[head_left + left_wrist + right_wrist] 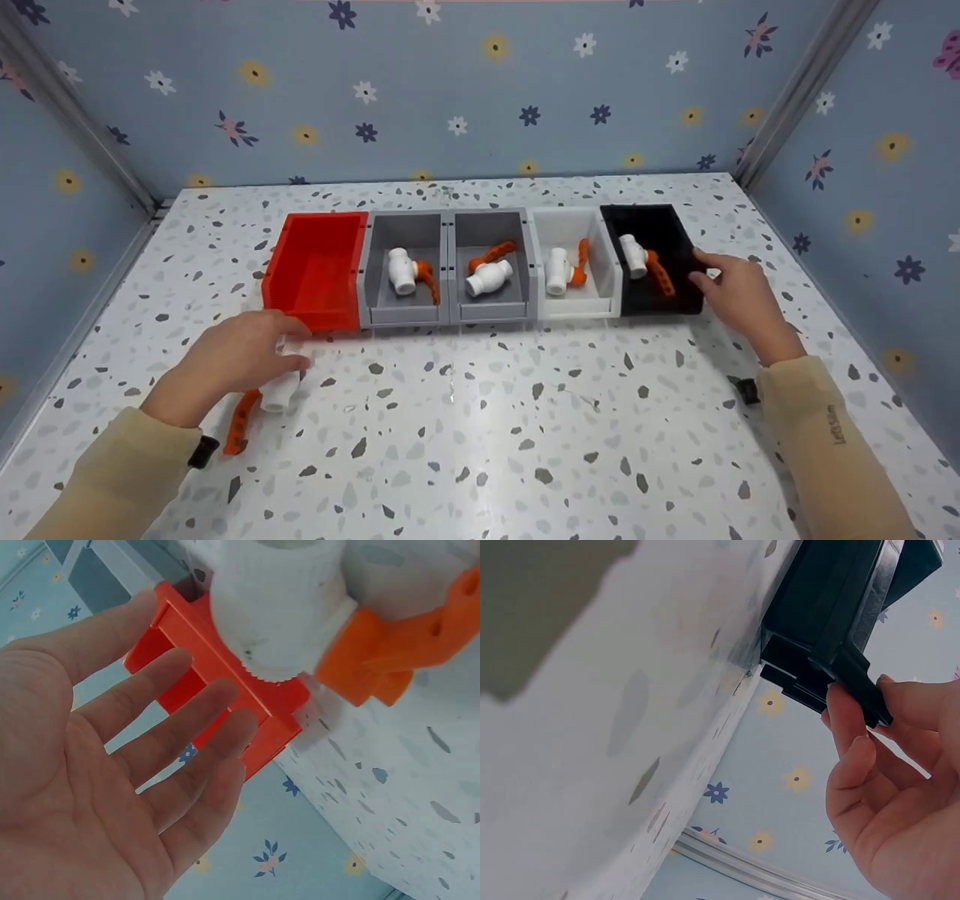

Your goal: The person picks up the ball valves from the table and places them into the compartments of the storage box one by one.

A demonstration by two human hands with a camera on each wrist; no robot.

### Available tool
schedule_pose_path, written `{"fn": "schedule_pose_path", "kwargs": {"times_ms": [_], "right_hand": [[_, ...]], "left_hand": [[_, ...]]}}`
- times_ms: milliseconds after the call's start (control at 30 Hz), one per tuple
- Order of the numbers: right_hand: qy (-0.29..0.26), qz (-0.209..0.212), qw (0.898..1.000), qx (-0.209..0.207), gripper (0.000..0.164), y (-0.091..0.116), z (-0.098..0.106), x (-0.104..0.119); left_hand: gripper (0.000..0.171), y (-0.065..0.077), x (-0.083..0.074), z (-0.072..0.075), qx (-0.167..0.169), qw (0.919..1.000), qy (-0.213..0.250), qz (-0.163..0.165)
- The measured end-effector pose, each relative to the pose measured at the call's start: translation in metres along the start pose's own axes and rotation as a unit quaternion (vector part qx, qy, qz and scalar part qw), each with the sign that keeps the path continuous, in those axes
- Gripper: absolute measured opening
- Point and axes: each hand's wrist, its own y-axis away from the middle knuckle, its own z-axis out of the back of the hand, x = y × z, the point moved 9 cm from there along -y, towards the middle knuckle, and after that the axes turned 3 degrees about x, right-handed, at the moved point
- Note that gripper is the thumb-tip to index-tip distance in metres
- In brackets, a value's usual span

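A white ball valve with an orange lever handle lies on the table at the left, in front of the red bin. Over it hovers my left hand, which partly hides it in the head view. In the left wrist view the fingers are spread and apart from the valve. My right hand pinches the side wall of the black bin between thumb and fingers, as the right wrist view confirms. Inside that bin sits another ball valve.
Between the red and black bins stand two grey bins and a white bin, all in one row. Each of these three holds a white and orange ball valve. Patterned panels enclose the speckled table at the back and sides.
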Motion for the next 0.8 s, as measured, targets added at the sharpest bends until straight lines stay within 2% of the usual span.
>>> {"fn": "schedule_pose_path", "kwargs": {"times_ms": [300,500,800], "right_hand": [[-0.005,-0.015,1.0,0.008,0.05,0.001,-0.006,-0.005],[-0.005,-0.018,1.0,0.01,0.05,0.002,-0.003,-0.005],[-0.003,-0.014,1.0,0.013,0.051,0.001,0.0,-0.002]], "left_hand": [[0.059,0.003,0.01,-0.022,0.038,0.9993,0.005,0.003],[0.057,0.005,0.011,-0.031,0.063,0.9979,0.0,-0.017],[0.061,0.01,0.005,-0.03,0.049,0.9967,-0.031,-0.056]]}}
